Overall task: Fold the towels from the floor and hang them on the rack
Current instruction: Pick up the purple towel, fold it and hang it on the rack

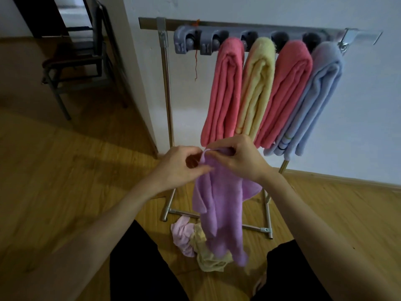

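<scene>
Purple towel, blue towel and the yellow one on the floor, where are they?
Purple fleecy towel (219, 205): head view, middle of the hanging cloth.
Light blue folded towel (319, 92): head view, its front fold.
Crumpled pale yellow towel (208, 260): head view, its lower bunch.

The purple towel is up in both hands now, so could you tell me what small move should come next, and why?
Probably slide the hands apart along the top edge to spread it flat. The left hand and right hand pinch the purple towel close together, so it hangs bunched and twisted, unfolded. Four folded towels already hang on the rack.
</scene>
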### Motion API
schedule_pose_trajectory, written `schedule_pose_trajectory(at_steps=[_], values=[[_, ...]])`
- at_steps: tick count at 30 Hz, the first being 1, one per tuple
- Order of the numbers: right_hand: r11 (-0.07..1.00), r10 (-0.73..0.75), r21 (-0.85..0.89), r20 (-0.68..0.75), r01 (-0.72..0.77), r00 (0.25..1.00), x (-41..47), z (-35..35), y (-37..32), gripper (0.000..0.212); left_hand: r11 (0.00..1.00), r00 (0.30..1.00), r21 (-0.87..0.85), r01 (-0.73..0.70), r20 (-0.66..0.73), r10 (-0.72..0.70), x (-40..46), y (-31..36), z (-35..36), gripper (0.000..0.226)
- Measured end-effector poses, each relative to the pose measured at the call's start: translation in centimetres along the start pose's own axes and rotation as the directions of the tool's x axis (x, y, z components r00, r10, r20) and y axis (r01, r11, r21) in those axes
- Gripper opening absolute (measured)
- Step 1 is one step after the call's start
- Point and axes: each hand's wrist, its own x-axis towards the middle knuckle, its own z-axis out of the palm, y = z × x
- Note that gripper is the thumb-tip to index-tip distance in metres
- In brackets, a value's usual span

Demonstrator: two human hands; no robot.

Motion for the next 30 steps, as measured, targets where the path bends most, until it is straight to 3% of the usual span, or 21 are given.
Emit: schedule_pose_trajectory(at_steps=[5,10,13,16,18,21,23,25,27,30], values=[[0.999,0.043,-0.011,-0.010,-0.043,0.999,-0.4,-0.3,0.9,0.009,0.997,0.995,0.059,0.046,-0.088,-0.040,0.2,0.0,0.4,0.018],[0.989,0.145,-0.003,-0.108,-0.147,0.983,-2.1,-0.7,2.4,0.011,0.990,0.957,-0.094,0.105,-0.261,-0.126,0.7,-0.3,0.0,0.022],[0.988,0.150,0.008,-0.197,-0.152,0.969,-3.2,-0.7,2.9,0.012,0.988,0.955,-0.122,0.091,-0.270,-0.121,0.9,-0.5,-0.3,0.041],[0.986,0.156,-0.017,-0.228,-0.164,0.961,-4.0,-0.7,3.4,0.011,0.996,0.979,-0.027,0.090,-0.180,-0.093,0.8,-0.1,-0.9,0.054],[0.983,0.171,-0.031,-0.225,-0.182,0.959,-4.3,-0.7,3.6,0.009,0.991,0.995,0.089,0.101,-0.023,-0.100,0.8,0.1,-1.4,0.055],[0.983,0.147,-0.085,-0.172,-0.163,0.974,-4.5,-0.4,3.5,0.013,0.965,0.965,0.244,0.098,0.214,-0.152,0.5,0.5,-1.9,0.044],[0.982,0.132,-0.114,-0.151,-0.150,0.980,-4.5,-0.2,3.4,0.015,0.953,0.953,0.291,0.087,0.255,-0.165,0.4,0.6,-2.2,0.035],[0.978,0.145,-0.129,-0.152,-0.165,0.978,-4.7,0.0,3.4,0.024,0.947,0.975,0.312,0.074,0.178,-0.135,0.5,0.4,-2.6,0.028],[0.974,0.152,-0.151,-0.123,-0.170,0.981,-5.1,0.1,3.3,0.031,0.945,0.992,0.306,0.112,0.015,-0.122,0.8,-0.1,-2.9,0.025],[0.977,0.073,-0.193,-0.118,-0.095,0.990,-5.6,0.3,2.6,0.020,0.960,0.964,0.185,0.210,-0.202,-0.172,1.1,-0.5,-2.7,0.025]])
